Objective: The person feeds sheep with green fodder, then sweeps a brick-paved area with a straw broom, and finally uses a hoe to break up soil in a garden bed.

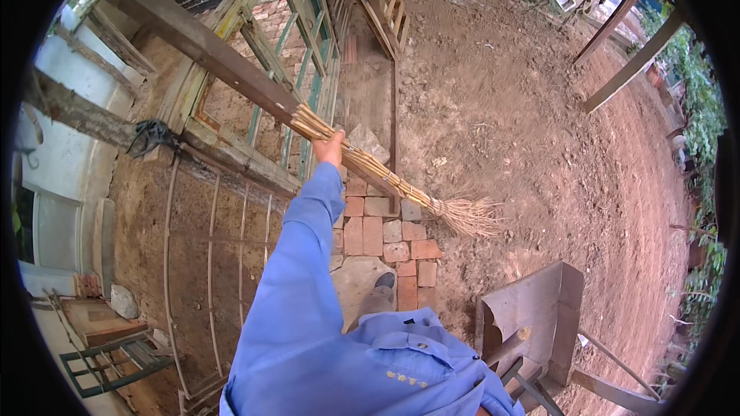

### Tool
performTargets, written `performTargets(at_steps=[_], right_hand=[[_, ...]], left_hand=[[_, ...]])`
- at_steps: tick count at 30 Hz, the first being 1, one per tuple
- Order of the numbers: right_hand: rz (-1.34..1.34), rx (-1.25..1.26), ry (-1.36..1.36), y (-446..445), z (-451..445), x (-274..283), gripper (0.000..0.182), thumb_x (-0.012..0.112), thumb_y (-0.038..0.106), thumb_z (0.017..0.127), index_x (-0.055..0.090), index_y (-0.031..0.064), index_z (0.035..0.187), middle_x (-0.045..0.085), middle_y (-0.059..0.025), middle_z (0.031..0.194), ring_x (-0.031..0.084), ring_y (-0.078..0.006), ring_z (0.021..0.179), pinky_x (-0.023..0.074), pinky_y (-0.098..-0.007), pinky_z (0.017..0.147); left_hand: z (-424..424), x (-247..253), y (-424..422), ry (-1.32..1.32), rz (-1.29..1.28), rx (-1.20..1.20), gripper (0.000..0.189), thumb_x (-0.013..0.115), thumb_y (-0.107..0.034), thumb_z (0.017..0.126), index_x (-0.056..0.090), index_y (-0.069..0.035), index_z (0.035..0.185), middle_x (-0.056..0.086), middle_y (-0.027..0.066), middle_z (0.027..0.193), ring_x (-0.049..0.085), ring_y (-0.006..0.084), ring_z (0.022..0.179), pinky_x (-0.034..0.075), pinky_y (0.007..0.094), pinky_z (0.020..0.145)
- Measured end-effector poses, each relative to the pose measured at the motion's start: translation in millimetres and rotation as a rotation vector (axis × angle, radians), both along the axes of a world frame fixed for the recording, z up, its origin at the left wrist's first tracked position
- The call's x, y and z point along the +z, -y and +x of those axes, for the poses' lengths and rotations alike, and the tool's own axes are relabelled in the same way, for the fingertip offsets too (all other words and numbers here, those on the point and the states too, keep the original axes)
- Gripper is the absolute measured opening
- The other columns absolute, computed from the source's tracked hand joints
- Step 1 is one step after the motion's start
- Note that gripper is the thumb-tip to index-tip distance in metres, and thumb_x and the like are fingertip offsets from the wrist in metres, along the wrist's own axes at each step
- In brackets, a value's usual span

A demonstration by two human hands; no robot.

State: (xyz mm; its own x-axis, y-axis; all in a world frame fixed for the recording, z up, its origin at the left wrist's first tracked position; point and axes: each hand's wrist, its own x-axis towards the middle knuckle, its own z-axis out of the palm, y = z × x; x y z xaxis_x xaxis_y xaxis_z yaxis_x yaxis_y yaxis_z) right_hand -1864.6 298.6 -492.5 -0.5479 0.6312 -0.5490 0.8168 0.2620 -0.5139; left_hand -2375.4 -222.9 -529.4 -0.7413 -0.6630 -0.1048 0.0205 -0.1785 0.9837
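Note:
My left hand (329, 149), at the end of a blue sleeve, grips a twig broom (384, 172) near the upper end of its bundled sticks. Wire or cord binds the bundle at several places. The broom slants down to the right, its splayed bristle end over bare soil, though whether it touches the ground is not clear. My right hand is out of view; only its sleeve and a sliver of skin show at the bottom edge. Beside that sleeve, at the lower right, is a large sheet-metal dustpan or scoop (523, 294) with a round wooden piece in it.
A brown beam (231, 78) crosses the upper left, before weathered wooden frames (202, 104) with green bars. Below lie a metal-rod grid (211, 242) and brick paving (363, 235), near my shoe (385, 281). Posts (636, 63) stand at the upper right.

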Motion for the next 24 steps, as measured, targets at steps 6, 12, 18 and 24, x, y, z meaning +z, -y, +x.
performTargets(at_steps=[6,12,18,24], right_hand=[[0.031,-0.032,0.101,10.1,-2.0,-1.3,0.019,0.070,0.013,0.066,0.059,0.0063,0.080,0.060,-0.0070,0.074,0.058,-0.0173,0.067,0.0476,-0.0318,0.060],[0.035,-0.034,0.171,27.1,6.5,-1.1,0.021,0.071,0.014,0.066,0.059,0.0070,0.083,0.060,-0.0073,0.076,0.058,-0.0178,0.070,0.0476,-0.0322,0.062],[0.016,-0.019,0.170,42.5,35.5,1.2,0.023,0.072,0.015,0.067,0.060,0.0078,0.085,0.061,-0.0075,0.077,0.059,-0.0184,0.072,0.0475,-0.0326,0.063],[0.029,0.092,0.069,57.3,51.3,19.1,0.025,0.072,0.017,0.067,0.060,0.0085,0.087,0.061,-0.0077,0.079,0.059,-0.0189,0.075,0.0475,-0.0330,0.065]], left_hand=[[-34.3,47.7,31.9,0.412,0.029,-0.200,0.050,0.068,-0.014,0.075,0.042,0.006,0.112,0.055,0.0194,0.104,0.059,0.0305,0.087,0.051,0.0400,0.067],[-18.7,56.2,20.8,0.428,-0.018,-0.087,0.064,0.065,-0.016,0.078,0.027,0.002,0.126,0.044,0.0217,0.119,0.056,0.0314,0.096,0.058,0.0393,0.067],[-31.2,41.6,39.0,0.403,-0.057,-0.243,0.066,0.067,-0.022,0.077,0.028,0.003,0.123,0.051,0.0197,0.109,0.059,0.0316,0.087,0.057,0.0381,0.062],[21.1,20.8,20.6,0.544,0.057,-0.204,0.065,0.070,-0.053,0.066,0.054,0.003,0.095,0.056,0.0144,0.081,0.056,0.0280,0.070,0.048,0.0353,0.057]])
